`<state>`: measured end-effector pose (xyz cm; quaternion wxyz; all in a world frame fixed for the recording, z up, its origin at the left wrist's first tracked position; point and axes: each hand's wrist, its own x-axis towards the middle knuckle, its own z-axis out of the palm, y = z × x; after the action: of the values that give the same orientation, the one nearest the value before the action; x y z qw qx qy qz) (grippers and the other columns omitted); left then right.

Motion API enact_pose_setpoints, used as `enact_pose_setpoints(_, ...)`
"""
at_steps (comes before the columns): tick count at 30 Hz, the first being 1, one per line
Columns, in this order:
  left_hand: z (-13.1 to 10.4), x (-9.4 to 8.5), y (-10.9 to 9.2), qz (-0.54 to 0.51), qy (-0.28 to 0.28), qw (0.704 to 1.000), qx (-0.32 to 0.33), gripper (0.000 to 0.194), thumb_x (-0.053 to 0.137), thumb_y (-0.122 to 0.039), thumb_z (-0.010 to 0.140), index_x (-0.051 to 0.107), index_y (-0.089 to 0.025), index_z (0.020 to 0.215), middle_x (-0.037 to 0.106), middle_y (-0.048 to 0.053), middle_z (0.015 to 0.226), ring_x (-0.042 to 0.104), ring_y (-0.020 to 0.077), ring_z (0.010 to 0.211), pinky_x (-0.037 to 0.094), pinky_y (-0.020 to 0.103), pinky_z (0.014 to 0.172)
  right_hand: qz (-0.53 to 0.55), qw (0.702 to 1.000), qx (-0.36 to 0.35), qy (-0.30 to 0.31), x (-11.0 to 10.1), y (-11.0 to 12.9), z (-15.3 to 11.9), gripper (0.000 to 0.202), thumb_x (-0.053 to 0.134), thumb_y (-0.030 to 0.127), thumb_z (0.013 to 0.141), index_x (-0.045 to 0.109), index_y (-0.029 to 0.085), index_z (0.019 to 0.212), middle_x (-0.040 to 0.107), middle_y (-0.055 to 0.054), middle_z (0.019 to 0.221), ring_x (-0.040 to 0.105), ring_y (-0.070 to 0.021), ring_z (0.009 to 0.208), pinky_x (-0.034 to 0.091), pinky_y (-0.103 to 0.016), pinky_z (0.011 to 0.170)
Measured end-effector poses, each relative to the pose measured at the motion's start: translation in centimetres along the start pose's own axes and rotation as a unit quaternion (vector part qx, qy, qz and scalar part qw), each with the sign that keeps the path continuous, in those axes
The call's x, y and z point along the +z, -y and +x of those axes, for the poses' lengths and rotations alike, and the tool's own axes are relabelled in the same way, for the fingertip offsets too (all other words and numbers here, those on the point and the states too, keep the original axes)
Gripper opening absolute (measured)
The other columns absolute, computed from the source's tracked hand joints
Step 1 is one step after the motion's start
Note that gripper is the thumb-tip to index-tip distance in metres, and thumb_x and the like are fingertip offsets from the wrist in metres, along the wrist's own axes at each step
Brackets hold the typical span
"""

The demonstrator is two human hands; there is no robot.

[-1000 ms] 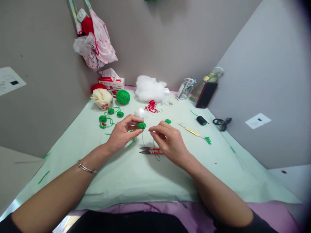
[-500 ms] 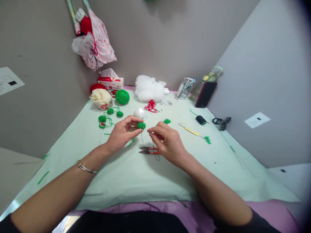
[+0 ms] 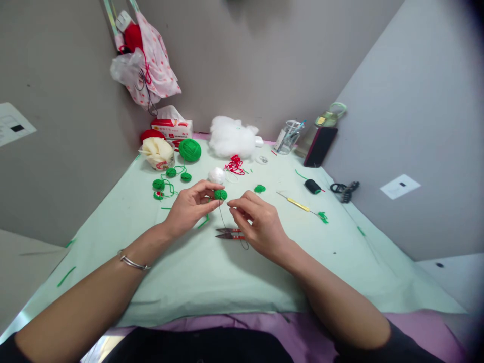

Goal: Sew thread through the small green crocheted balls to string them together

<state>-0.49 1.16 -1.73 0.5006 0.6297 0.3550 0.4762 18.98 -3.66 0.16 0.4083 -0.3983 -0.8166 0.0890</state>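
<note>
A small green crocheted ball (image 3: 220, 194) is pinched between the thumb and fingers of my left hand (image 3: 192, 206). My right hand (image 3: 255, 217) is closed in a pinch just right of the ball; what its fingertips hold is too small to make out. From the ball a thin dark thread (image 3: 221, 214) hangs down and loops below my right hand. Thread snips (image 3: 227, 233) with dark blades and red handles lie on the table under my right hand, which covers part of them.
Several green crocheted balls (image 3: 171, 173) lie at left near a green yarn ball (image 3: 189, 150). White stuffing (image 3: 232, 138), red yarn scraps (image 3: 234, 165) and a white yarn ball (image 3: 217, 175) are beyond my hands. A yellow-handled crochet hook (image 3: 298, 204), black thread spool (image 3: 312, 186) and phone (image 3: 320, 146) are at right.
My right hand has shifted slightly left, closer to the green ball. My left hand keeps its hold on the ball almost unmoved.
</note>
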Motion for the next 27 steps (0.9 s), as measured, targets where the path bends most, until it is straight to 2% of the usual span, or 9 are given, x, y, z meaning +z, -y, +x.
enact_pose_setpoints(7,0.0,-0.1,-0.1,0.025,0.006,0.999,0.029,0.029,0.078,-0.025,0.080,0.078,-0.024,0.110,0.065,0.005,0.103,0.059,0.0156,0.085,0.052,0.029,0.076,-0.003,1.000,-0.003,-0.005,0.0,0.0,-0.1,0.019,0.050,0.014,0.097,0.068,0.019,0.099,0.055,-0.003,0.077,0.050,-0.0132,0.064,0.041,-0.027,0.060)
enact_pose_setpoints(12,0.0,-0.2,-0.1,0.039,0.020,0.999,0.024,0.029,0.076,-0.024,0.081,0.079,-0.025,0.110,0.063,0.005,0.103,0.058,0.0149,0.084,0.052,0.031,0.079,0.104,0.987,0.119,-0.003,-0.3,0.3,0.3,0.015,0.058,0.013,0.092,0.072,0.018,0.091,0.053,0.001,0.072,0.048,-0.0109,0.061,0.039,-0.025,0.059)
enact_pose_setpoints(15,0.0,-0.2,0.0,0.049,0.017,0.998,0.025,0.029,0.075,-0.024,0.081,0.079,-0.025,0.109,0.064,0.005,0.102,0.059,0.0154,0.084,0.053,0.031,0.080,0.186,0.966,0.178,0.019,-0.7,0.6,0.8,0.013,0.062,0.017,0.090,0.074,0.017,0.087,0.054,0.001,0.072,0.047,-0.0101,0.061,0.038,-0.025,0.057)
enact_pose_setpoints(18,0.0,-0.1,0.1,0.047,0.022,0.998,0.022,0.029,0.074,-0.024,0.080,0.079,-0.024,0.109,0.064,0.006,0.103,0.060,0.0167,0.087,0.053,0.030,0.077,0.272,0.939,0.206,0.051,-1.0,1.0,1.0,0.011,0.065,0.022,0.088,0.075,0.017,0.087,0.056,0.001,0.074,0.045,-0.0091,0.059,0.037,-0.025,0.055)
enact_pose_setpoints(20,0.0,0.0,0.2,0.040,0.027,0.999,0.018,0.029,0.074,-0.024,0.081,0.078,-0.023,0.110,0.064,0.007,0.103,0.060,0.0172,0.088,0.053,0.029,0.074,0.267,0.942,0.200,0.045,-1.0,1.1,1.0,0.012,0.065,0.022,0.088,0.075,0.017,0.088,0.055,0.001,0.073,0.045,-0.0091,0.059,0.037,-0.025,0.056)
enact_pose_setpoints(24,0.0,0.1,0.2,0.025,0.016,0.999,0.033,0.029,0.073,-0.022,0.083,0.075,-0.024,0.112,0.061,0.005,0.105,0.062,0.0167,0.092,0.052,0.029,0.077,0.186,0.967,0.174,-0.003,-0.7,0.9,0.8,0.013,0.062,0.016,0.089,0.075,0.017,0.088,0.053,0.002,0.071,0.046,-0.0093,0.060,0.037,-0.025,0.058)
enact_pose_setpoints(27,-0.1,0.1,0.2,0.025,0.009,0.999,0.047,0.028,0.073,-0.021,0.084,0.073,-0.023,0.111,0.060,0.005,0.105,0.063,0.0167,0.093,0.052,0.029,0.076,0.157,0.972,0.175,-0.016,-0.5,0.5,0.7,0.014,0.061,0.014,0.088,0.074,0.017,0.087,0.056,0.001,0.073,0.047,-0.0095,0.062,0.037,-0.025,0.058)
